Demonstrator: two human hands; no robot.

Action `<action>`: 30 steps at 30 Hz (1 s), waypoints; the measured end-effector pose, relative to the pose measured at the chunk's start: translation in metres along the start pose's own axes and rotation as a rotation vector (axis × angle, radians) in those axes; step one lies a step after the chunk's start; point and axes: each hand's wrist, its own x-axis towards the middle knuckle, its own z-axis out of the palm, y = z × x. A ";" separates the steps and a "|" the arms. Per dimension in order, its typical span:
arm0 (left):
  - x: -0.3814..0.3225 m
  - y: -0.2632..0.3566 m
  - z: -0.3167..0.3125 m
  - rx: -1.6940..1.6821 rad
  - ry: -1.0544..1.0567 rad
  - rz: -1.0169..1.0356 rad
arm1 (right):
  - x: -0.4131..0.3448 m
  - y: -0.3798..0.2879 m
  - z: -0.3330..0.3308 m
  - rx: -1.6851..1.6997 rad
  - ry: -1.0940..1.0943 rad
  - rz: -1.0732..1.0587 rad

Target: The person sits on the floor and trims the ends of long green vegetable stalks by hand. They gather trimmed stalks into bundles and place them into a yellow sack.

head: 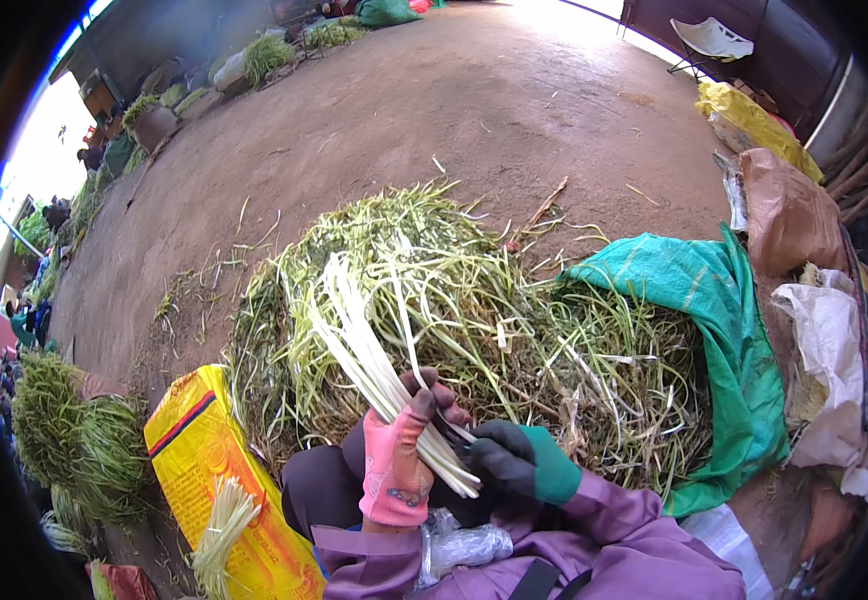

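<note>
My left hand [402,457], in a pink glove with bare-looking dark fingertips, is closed around a bunch of long pale stalks [363,349]. The stalks fan out up and to the left, and their lower ends come out below the hand. My right hand [520,459], in a black and green glove, is at the lower part of the bunch, its fingers closed near one stalk; what exactly lies between them is partly hidden. Beyond both hands lies a large heap of green and yellowish plant stalks and leaves [419,277].
A yellow printed sack [201,450] with a small bundle of pale stalks [225,525] lies at the left. Green bunches [96,450] stand farther left. A green woven sack [741,352] edges the heap; other sacks and a chair [715,39] are at the right.
</note>
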 end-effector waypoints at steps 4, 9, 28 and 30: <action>0.001 -0.002 0.002 0.023 0.003 -0.001 | -0.013 0.005 -0.012 -0.054 0.032 0.067; -0.002 0.000 0.001 0.046 -0.070 -0.066 | -0.009 0.009 -0.002 -0.156 0.080 -0.052; 0.005 0.000 0.004 0.065 0.058 0.066 | 0.020 0.067 -0.085 -1.073 0.509 -0.266; 0.007 0.000 0.006 0.100 0.067 0.071 | 0.053 0.070 -0.074 -1.063 0.407 -0.266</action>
